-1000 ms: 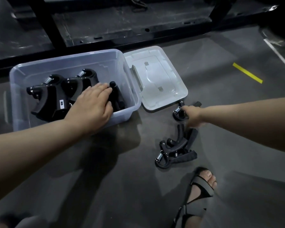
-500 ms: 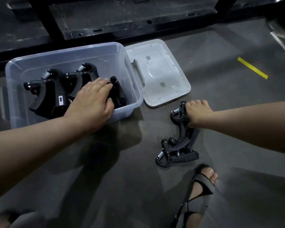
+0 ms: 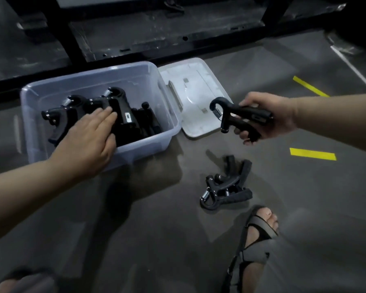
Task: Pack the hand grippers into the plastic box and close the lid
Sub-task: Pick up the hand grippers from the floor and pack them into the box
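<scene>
Hand gripper (image 3: 241,112) now lifted off floor, clenched in right grip (image 3: 270,117); left grip (image 3: 89,140) flat on boxed grippers (image 3: 123,106).

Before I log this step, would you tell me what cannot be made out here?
All head view.
- Number of black hand grippers in the translucent plastic box: the left hand covers part of them.
- Handles of the black hand gripper held by the right hand: fingers hide them.
- Count of black grippers piled on the floor: overlapping, dim.
- White label on one boxed gripper: too small to read.
</scene>
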{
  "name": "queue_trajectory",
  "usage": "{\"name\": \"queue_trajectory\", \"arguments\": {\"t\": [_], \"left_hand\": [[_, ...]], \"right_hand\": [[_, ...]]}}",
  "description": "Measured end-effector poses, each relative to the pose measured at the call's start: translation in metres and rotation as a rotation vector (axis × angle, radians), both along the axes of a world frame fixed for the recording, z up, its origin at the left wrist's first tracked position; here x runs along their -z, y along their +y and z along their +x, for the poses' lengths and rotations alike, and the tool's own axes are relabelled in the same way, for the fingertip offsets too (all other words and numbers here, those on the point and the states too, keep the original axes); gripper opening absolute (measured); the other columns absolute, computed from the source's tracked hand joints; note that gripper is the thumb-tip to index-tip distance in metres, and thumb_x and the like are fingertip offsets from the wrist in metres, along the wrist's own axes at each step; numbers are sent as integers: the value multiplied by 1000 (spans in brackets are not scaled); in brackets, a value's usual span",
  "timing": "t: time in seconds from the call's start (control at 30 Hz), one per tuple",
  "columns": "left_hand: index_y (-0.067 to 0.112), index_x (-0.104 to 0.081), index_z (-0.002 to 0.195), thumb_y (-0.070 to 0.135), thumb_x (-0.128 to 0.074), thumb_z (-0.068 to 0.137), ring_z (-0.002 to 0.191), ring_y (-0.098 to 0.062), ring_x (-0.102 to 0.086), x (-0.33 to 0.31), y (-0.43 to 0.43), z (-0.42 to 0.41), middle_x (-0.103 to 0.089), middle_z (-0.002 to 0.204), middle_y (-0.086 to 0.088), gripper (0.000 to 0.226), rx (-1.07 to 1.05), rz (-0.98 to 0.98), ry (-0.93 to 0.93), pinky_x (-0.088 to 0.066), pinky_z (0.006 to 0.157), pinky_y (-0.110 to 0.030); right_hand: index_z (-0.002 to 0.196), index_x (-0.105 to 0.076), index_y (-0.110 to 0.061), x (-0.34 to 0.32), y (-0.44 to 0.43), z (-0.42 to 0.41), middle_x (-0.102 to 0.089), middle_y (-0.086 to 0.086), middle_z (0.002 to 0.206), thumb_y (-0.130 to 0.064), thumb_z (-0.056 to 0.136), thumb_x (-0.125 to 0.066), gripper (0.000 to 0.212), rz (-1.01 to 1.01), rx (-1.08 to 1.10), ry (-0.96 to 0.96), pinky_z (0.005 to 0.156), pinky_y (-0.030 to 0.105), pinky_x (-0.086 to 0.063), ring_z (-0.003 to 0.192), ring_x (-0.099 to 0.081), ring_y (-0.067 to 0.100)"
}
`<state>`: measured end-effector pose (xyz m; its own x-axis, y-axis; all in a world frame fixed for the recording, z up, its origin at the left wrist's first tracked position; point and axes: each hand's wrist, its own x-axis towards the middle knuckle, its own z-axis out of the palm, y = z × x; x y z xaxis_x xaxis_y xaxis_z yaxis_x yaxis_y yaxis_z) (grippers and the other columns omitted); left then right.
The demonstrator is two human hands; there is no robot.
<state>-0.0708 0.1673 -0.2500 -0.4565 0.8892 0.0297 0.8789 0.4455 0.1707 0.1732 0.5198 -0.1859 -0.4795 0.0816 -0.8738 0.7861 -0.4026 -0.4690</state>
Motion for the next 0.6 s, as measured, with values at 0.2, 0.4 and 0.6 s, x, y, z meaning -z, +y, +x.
{"name": "queue_trajectory", "arguments": {"t": [0.2,0.4,0.6], "left_hand": [[-4,-44,139,36,-26,90,136,-39,-40,-4,-43,-17,-40,148,-23,66,-103,-109,26,-29,114,-50],[9,-21,152,37,-22,94,150,-21,-7,-9,-61,-20,-13,162,-8,65,-267,-79,-29,2,121,-33],[13,-26,151,28,-36,96,149,-17,-8,-7,-60,-25,-18,160,-3,57,-403,61,-174,-3,122,-35]], "right_hand": [[130,-53,-5,-41,-22,-33,-51,29,132,-37,93,-35,51,-489,-16,332,113,59,-14,128,-47,39],[109,-68,1,-52,-109,-123,-68,21,116,-7,80,-43,39,-28,42,316,91,57,-51,109,-66,30],[99,-61,-6,-25,-182,-199,-57,14,88,-4,87,-55,13,171,3,264,66,35,-62,77,-59,20]]}}
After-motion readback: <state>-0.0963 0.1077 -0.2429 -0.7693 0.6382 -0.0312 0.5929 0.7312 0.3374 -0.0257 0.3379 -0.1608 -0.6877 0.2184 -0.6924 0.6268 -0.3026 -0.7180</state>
